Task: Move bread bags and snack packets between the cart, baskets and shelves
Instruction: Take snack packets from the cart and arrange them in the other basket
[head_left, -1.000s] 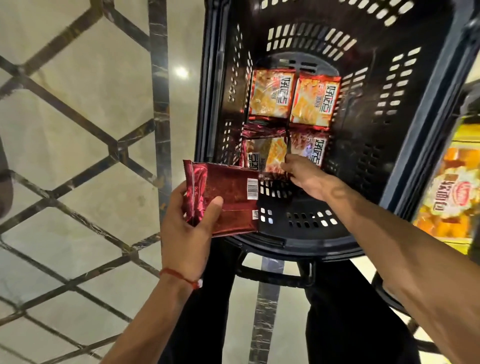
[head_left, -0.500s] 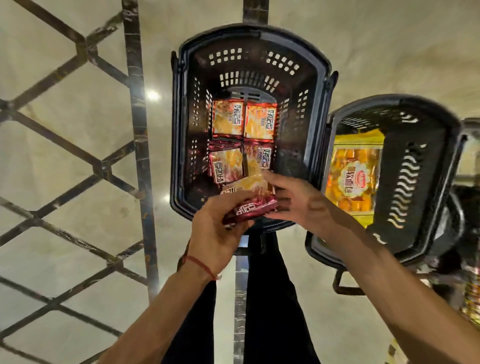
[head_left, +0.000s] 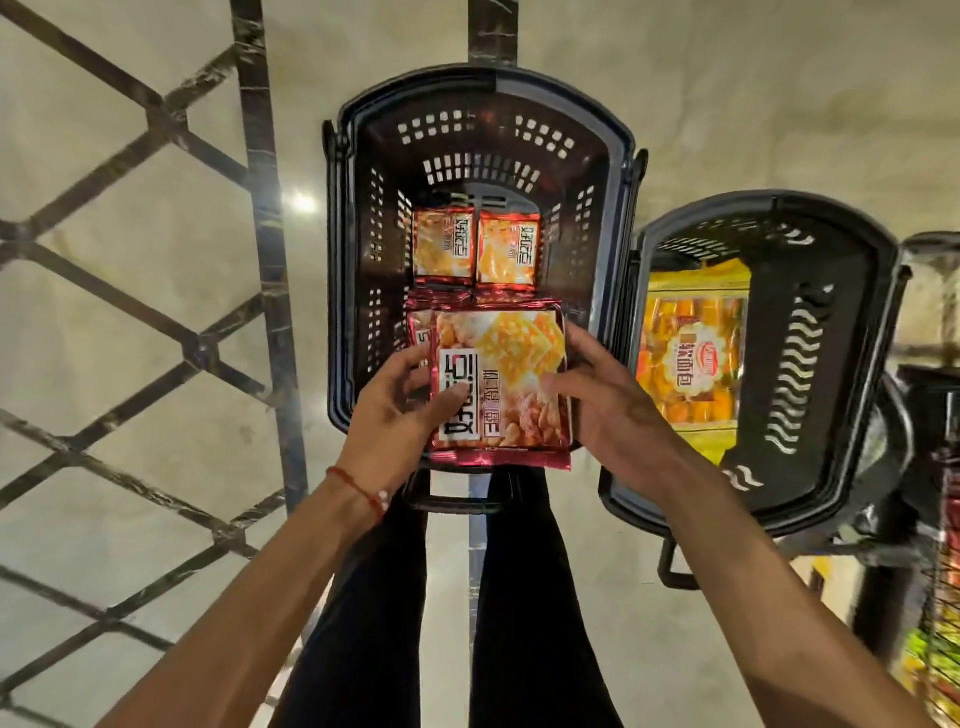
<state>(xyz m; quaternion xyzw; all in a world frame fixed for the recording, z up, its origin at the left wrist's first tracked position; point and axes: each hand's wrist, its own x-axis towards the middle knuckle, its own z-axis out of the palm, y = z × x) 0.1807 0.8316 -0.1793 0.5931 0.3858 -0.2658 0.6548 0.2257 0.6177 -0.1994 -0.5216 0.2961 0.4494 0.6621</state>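
A red snack packet with a cracker picture faces up over the near end of a black basket on the floor. My left hand grips its left edge, thumb on the front. My right hand holds its right edge, thumb laid across the face. Two more such snack packets lie side by side at the basket's far end; others under the held one are mostly hidden. A second black basket to the right holds a yellow bread bag.
Both baskets sit on a pale marble floor with dark inlaid lines. My black trouser legs stand just behind the first basket. Part of a dark cart or rack with colourful goods shows at the right edge.
The packet was turned from its red back to its printed front and now lies flat between both hands. The view pulled back and up, so both baskets show.
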